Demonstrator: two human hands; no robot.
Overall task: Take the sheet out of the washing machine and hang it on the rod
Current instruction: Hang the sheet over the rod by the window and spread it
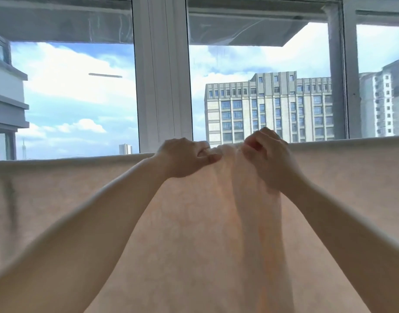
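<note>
A pale beige sheet (81, 199) hangs spread across the whole width of the view, its top fold running level from left to right. The rod under that fold is hidden by the cloth. At the middle of the top edge the fabric is bunched into vertical creases (230, 159). My left hand (185, 158) pinches the cloth at the left of the bunch. Close beside it my right hand (265, 154) grips the cloth at the right of the bunch, fingers curled. Both forearms reach up from the bottom corners. The washing machine is out of view.
Right behind the sheet stands a large window with a white frame post (163, 75) in the middle. Tall buildings (270, 109) and cloudy sky show through the glass. A grey frame post (349, 75) stands at the right.
</note>
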